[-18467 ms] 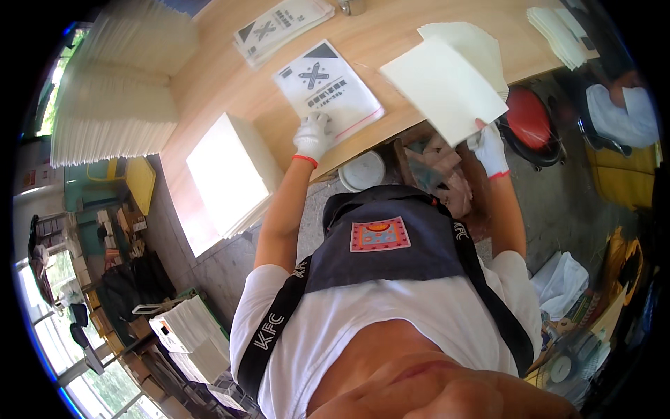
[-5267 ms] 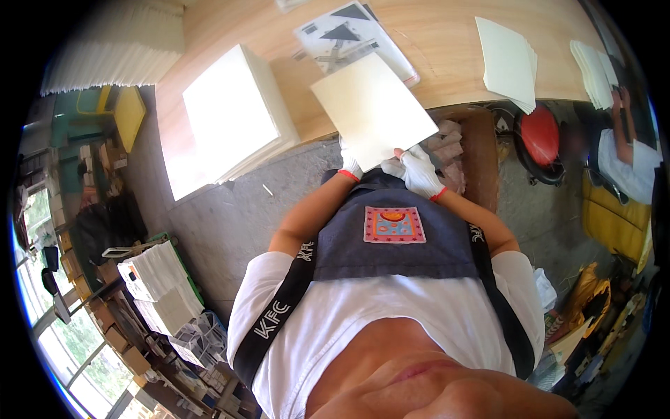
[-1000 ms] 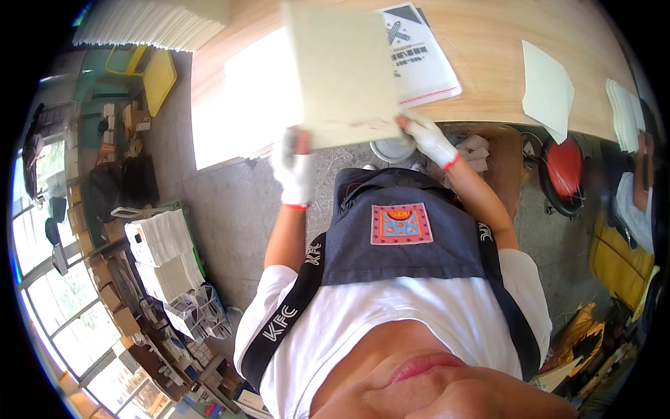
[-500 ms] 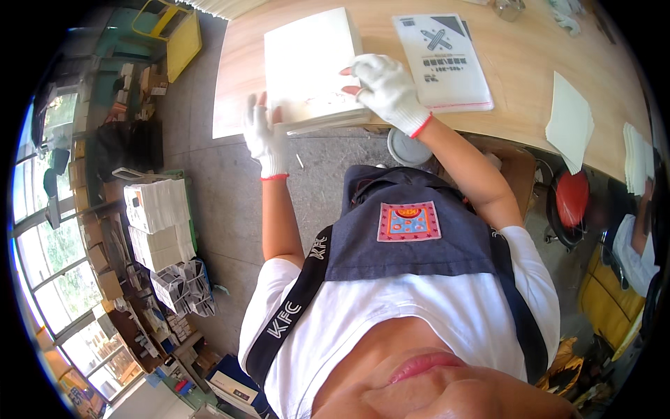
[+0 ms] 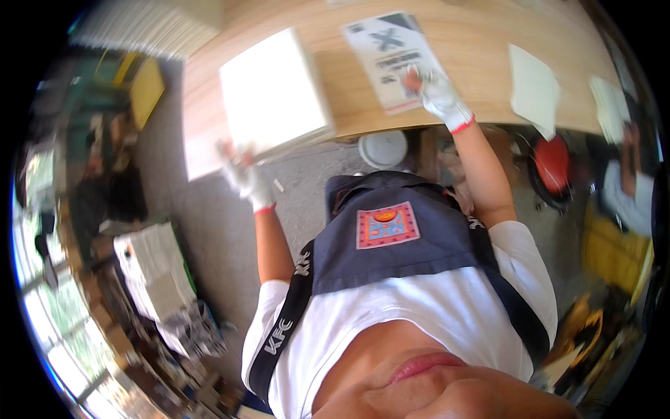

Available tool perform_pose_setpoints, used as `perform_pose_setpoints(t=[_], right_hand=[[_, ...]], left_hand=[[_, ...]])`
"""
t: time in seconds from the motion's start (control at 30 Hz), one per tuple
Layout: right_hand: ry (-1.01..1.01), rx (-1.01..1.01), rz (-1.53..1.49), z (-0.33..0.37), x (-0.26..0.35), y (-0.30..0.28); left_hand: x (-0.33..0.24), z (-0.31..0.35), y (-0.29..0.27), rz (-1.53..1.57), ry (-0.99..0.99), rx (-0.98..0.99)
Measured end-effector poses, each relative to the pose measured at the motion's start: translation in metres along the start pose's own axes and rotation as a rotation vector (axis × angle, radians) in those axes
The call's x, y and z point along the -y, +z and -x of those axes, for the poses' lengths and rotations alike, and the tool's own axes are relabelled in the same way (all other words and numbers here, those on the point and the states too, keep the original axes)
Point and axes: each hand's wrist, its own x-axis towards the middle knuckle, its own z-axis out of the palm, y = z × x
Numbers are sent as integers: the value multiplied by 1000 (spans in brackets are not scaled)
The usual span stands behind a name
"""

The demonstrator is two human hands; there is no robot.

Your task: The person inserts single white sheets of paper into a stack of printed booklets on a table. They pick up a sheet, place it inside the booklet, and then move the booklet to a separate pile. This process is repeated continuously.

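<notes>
A thick stack of white paper sheets (image 5: 272,91) lies on the wooden table, close to its front edge. By the stack's near left corner is my left hand (image 5: 244,178), in a white glove with bare fingertips. Its fingers are blurred but look spread, with nothing visible in them. My right hand (image 5: 438,96), gloved the same way, reaches over the right side of a flat pile of printed white packets (image 5: 380,52). The right fingertips are bent over the print; blur hides whether they grip the top packet.
More piled paper (image 5: 150,28) stands at the table's far left. Loose white sheets (image 5: 534,87) overhang the front edge at right. Below the table are a round lidded bucket (image 5: 382,149) and a red stool (image 5: 551,164). Another person's arm (image 5: 631,171) shows at far right.
My right hand has left the paper stack and moved right onto the printed packets. My left hand has moved down and outward from the stack's edge. The whole view has shifted and turned.
</notes>
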Motion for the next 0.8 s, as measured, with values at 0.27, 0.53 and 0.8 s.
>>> perform_pose_setpoints(t=[0.27,0.53,0.8], right_hand=[[486,-938,465,154,50,-208],[-7,-1069,-97,157,40,-274],[183,-1205,32,148,60,-266]], left_hand=[[100,113,-9,178,-325,94],[15,106,132,-189,476,960],[-38,72,238,-688,522,1016]])
